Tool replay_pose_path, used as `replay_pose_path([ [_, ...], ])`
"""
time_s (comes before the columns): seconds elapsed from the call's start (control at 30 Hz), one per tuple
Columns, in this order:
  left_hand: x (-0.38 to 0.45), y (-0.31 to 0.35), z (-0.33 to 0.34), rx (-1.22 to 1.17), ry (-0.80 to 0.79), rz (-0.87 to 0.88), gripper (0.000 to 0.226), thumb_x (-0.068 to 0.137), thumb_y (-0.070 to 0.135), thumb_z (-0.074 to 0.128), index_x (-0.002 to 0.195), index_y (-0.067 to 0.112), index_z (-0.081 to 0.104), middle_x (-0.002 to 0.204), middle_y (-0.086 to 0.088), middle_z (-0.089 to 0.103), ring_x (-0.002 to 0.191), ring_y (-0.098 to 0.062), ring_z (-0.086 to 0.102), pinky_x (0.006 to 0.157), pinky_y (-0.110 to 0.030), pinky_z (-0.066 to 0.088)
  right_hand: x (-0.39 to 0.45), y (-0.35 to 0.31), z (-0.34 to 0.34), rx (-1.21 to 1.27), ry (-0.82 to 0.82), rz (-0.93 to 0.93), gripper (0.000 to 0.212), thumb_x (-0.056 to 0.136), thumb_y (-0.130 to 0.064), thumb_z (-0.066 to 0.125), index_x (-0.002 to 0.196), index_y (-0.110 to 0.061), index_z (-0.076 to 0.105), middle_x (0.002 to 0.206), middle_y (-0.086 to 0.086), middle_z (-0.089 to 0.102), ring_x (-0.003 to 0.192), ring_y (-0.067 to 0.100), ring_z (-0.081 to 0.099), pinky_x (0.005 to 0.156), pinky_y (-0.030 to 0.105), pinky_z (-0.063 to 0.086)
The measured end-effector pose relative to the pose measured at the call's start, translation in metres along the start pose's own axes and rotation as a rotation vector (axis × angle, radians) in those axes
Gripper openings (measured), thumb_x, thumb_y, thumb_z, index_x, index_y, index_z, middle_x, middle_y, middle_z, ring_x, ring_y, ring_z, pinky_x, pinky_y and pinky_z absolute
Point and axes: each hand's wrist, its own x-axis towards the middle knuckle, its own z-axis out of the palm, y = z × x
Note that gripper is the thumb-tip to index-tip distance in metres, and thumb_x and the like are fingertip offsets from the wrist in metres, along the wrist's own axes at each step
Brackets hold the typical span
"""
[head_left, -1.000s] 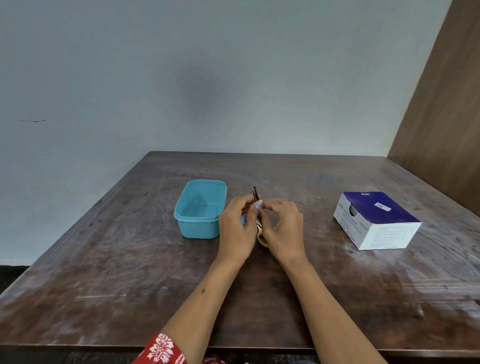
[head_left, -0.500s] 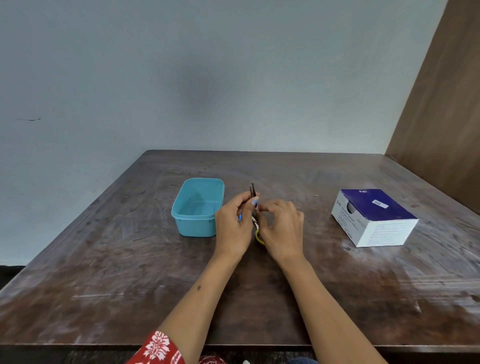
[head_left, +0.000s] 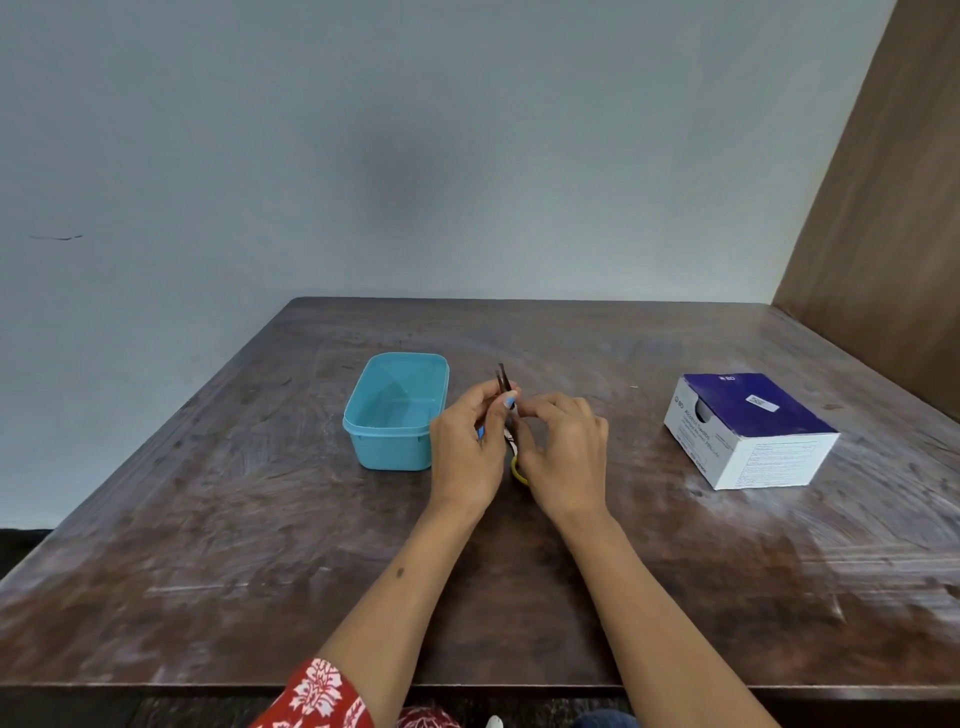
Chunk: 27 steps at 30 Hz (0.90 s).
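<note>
Both hands meet above the middle of the brown wooden table (head_left: 291, 561). Between them is a small pair of scissors (head_left: 502, 378): two thin dark blades point up and away, and a yellow handle ring shows below. My left hand (head_left: 467, 452) pinches the scissors near the blades with thumb and forefinger. My right hand (head_left: 563, 457) has its fingers curled onto the scissors from the right. The palms hide the middle of the scissors.
An open turquoise plastic box (head_left: 363, 436) with nothing in it stands just left of my left hand. A blue and white cardboard box (head_left: 769, 457) sits at the right. A brown wooden panel (head_left: 883, 218) rises at the table's right side, and a grey wall stands behind.
Both hands stay together at the scissors. The dark tip that showed as one sliver now shows as two slightly parted blades.
</note>
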Motion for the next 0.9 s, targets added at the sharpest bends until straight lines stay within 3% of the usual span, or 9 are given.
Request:
replay_pose_path([
  [0.4, -0.001, 0.001, 0.000, -0.018, 0.003, 0.004, 0.019, 0.091, 0.014, 0.056, 0.106, 0.011, 0.068, 0.098, 0.003, 0.070, 0.092, -0.005, 0.064, 0.080, -0.017, 0.052, -0.001, -0.002, -0.002, -0.025, -0.011, 0.024, 0.013, 0.088, -0.019, 0.062, 0.097, -0.018, 0.071, 0.095, 0.001, 0.066, 0.093, 0.023, 0.055, 0.074, 0.031, 0.028],
  [0.57, -0.002, 0.002, -0.001, -0.040, 0.044, 0.013, 0.013, 0.092, 0.021, 0.055, 0.100, 0.025, 0.064, 0.098, 0.003, 0.072, 0.079, -0.006, 0.064, 0.071, -0.030, 0.055, 0.000, 0.004, 0.001, -0.113, -0.100, 0.135, 0.016, 0.091, -0.023, 0.057, 0.097, -0.017, 0.071, 0.098, 0.004, 0.064, 0.100, 0.026, 0.052, 0.080, 0.037, 0.035],
  [0.67, -0.002, -0.001, -0.001, -0.060, 0.060, -0.017, 0.012, 0.090, 0.023, 0.058, 0.100, 0.023, 0.065, 0.095, 0.000, 0.072, 0.088, -0.009, 0.067, 0.075, -0.037, 0.058, 0.002, 0.008, 0.003, 0.045, 0.028, 0.186, 0.014, 0.090, -0.023, 0.060, 0.093, -0.016, 0.072, 0.091, 0.004, 0.064, 0.090, 0.025, 0.058, 0.074, 0.034, 0.043],
  [0.73, -0.002, -0.003, 0.000, -0.026, 0.052, -0.024, 0.019, 0.089, 0.022, 0.060, 0.104, 0.012, 0.067, 0.096, -0.003, 0.071, 0.089, -0.013, 0.067, 0.076, -0.041, 0.058, 0.004, 0.005, 0.001, 0.250, 0.128, 0.196, 0.015, 0.089, -0.020, 0.062, 0.098, -0.016, 0.073, 0.089, 0.000, 0.064, 0.082, 0.016, 0.060, 0.070, 0.023, 0.045],
  [0.8, -0.001, -0.003, 0.001, 0.042, 0.033, -0.004, 0.024, 0.089, 0.019, 0.060, 0.108, 0.007, 0.068, 0.097, -0.005, 0.071, 0.088, -0.012, 0.066, 0.078, -0.036, 0.057, 0.005, 0.001, -0.003, 0.376, 0.188, 0.172, 0.016, 0.089, -0.016, 0.063, 0.102, -0.014, 0.072, 0.087, -0.004, 0.062, 0.074, 0.005, 0.058, 0.067, 0.009, 0.042],
  [0.9, -0.001, -0.003, 0.000, 0.084, 0.018, 0.046, 0.021, 0.089, 0.014, 0.060, 0.108, 0.007, 0.068, 0.096, -0.001, 0.071, 0.083, -0.002, 0.063, 0.074, -0.015, 0.052, 0.005, -0.001, -0.003, 0.421, 0.217, 0.134, 0.017, 0.089, -0.016, 0.063, 0.104, -0.013, 0.072, 0.086, -0.003, 0.062, 0.073, -0.001, 0.057, 0.064, 0.004, 0.039],
])
